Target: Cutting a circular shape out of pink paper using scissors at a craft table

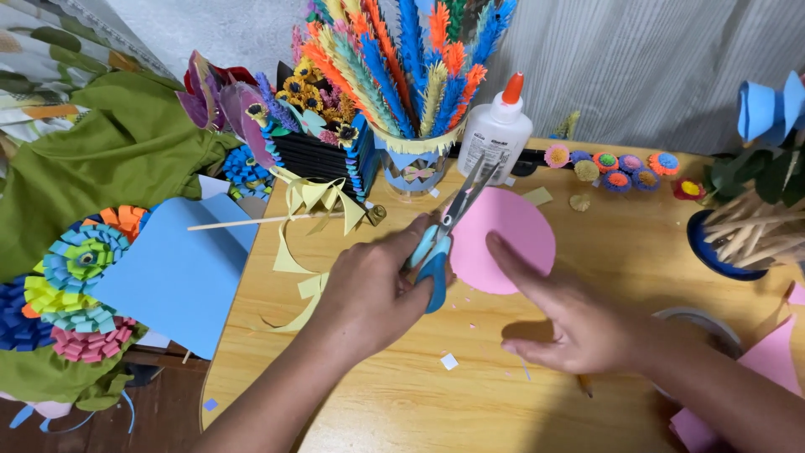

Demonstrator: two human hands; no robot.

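Nearest the camera, low in the frame, both forearms reach in over a wooden table (419,403). Small paper scraps (449,361) lie on the wood between the wrists.

The left hand (373,289), at centre, is closed around the blue handles of a pair of scissors (444,239). The fingers pass through the loops and the knuckles face up. The blades stand slightly parted and point toward the upper right, their tips reaching past the top edge of a pink paper circle (507,239).

The right hand (570,323), lower right of centre, lies palm down with loosely spread fingers. Its index finger stretches up and left onto the lower part of the pink paper circle and presses it to the table; nothing is gripped. The circle lies flat just above and between the two hands, its left edge at the scissors' blades.

Left of the hands, curled yellow paper strips (310,226) and a thin wooden stick (268,221) lie by a blue paper sheet (180,273).

Farther back, at top centre, a white glue bottle (496,130) with an orange cap stands beside a cup of coloured paper feathers (411,75). A row of small paper flowers (616,168) lines the far edge to the upper right.
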